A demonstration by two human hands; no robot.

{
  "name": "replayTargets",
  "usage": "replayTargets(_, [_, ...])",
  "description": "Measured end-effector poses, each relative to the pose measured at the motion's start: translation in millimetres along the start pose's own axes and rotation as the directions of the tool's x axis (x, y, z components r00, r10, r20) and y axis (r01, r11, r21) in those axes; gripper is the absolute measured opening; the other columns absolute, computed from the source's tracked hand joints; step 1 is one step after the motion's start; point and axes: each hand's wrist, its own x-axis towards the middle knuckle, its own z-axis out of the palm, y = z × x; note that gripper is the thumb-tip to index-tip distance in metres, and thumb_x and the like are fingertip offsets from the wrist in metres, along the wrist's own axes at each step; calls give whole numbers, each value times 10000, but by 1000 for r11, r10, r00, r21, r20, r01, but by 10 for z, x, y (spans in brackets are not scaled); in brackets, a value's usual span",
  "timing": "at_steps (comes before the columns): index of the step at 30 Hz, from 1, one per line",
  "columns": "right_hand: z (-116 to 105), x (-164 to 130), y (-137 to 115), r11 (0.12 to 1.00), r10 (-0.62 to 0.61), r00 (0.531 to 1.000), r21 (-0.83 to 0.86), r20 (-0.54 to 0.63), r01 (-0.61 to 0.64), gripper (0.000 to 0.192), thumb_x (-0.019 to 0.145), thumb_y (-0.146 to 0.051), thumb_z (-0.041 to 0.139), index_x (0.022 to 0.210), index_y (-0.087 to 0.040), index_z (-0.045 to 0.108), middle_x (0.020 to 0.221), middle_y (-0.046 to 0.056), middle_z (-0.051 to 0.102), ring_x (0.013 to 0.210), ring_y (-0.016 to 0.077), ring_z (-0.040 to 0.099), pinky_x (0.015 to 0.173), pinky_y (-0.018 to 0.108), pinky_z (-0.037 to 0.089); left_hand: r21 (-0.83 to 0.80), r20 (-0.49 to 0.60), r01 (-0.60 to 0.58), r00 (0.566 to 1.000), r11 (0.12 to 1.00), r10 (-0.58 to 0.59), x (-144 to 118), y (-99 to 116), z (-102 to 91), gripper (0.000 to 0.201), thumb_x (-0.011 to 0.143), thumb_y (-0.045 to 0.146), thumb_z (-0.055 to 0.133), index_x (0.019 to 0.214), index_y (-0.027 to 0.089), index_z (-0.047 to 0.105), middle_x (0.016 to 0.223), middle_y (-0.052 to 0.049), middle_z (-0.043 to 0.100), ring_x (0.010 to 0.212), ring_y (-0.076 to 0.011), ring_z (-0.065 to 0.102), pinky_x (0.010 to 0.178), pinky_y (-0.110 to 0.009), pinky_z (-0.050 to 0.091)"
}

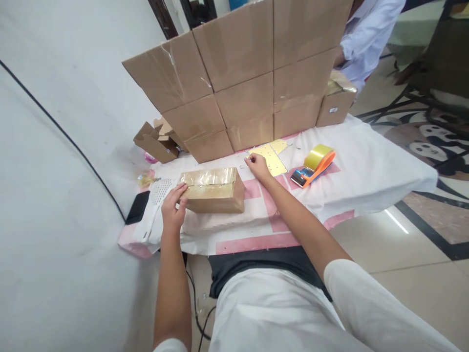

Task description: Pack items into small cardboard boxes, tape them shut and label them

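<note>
A taped cardboard box (214, 201) lies lengthwise on the cloth-covered table, with shiny tape along its top. My left hand (174, 205) holds its left end, fingers on the top edge and thumb against the near side. Just right of the box, my right hand (259, 166) is at the left edge of a yellow sheet (273, 161) with small dark marks. Its thumb and fingers are pinched together; whatever is between them is too small to make out. An orange tape dispenser (320, 167) with a yellowish roll lies to the right of the sheet.
Stacked cardboard boxes (244, 100) form a wall along the table's back, with another box (335, 105) at its right end. Open cartons (156, 143) stand at back left. A black phone-like object (138, 208) lies near the left wall. Behind the stack, a person's light sleeve (366, 41) shows.
</note>
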Motion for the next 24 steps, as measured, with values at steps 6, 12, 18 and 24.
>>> replayTargets(6, [-98, -94, -165, 884, 157, 974, 415, 165, -213, 331, 719, -430, 798, 647, -187, 585, 590, -57, 477, 577, 95, 406, 570, 251, 310, -50, -128, -11, 992, 999, 4, 28, -52, 68, 436, 1034, 462, 466, 1174, 177, 765, 1269, -136, 740, 1235, -265, 672, 1119, -463, 488])
replayTargets(12, [-175, -826, -532, 545, 251, 915, 735, 315, -403, 403, 590, -466, 893, 758, -181, 663, 700, -13, 653, 505, 55, 424, 482, 223, 277, -19, -188, 37, 981, 999, -40, 49, 36, 144, 477, 1019, 489, 443, 1107, 160, 777, 1221, -144, 749, 1185, -278, 688, 1088, -475, 501])
replayTargets(18, [-137, -1362, -632, 423, 335, 852, 744, 403, -518, 400, 579, -438, 899, 778, -180, 666, 696, -3, 702, 460, 41, 415, 455, 215, 213, 41, -223, 90, 972, 995, -79, 21, 136, 229, 461, 1016, 436, 416, 1100, 151, 769, 1223, -145, 741, 1200, -275, 678, 1093, -472, 496])
replayTargets(24, [-21, -1436, -592, 425, 350, 817, 699, 459, -575, 440, 600, -536, 877, 669, -178, 632, 583, -10, 624, 422, 44, 358, 428, 245, 140, 33, -239, 91, 968, 995, -80, 23, 203, 223, 420, 1011, 390, 431, 1081, 150, 769, 1200, -138, 746, 1191, -267, 682, 1090, -463, 498])
